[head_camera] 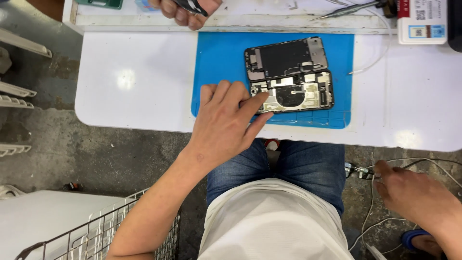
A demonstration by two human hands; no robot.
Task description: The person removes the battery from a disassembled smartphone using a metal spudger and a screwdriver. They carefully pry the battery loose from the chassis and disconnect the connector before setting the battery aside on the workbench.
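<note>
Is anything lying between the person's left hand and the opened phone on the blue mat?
Nothing visible does. The left hand already rests its fingers on the lower half of the opened phone, which lies on the blue mat.

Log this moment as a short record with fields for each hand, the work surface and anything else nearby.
left hand: rests on the opened phone, fingertips on its lower half
right hand: down beside the knee, at a small metal connector on white cables
surface: blue mat on a white table
other person's hand: at the far edge, holding a dark tool
nearby: wire basket at lower left
</note>
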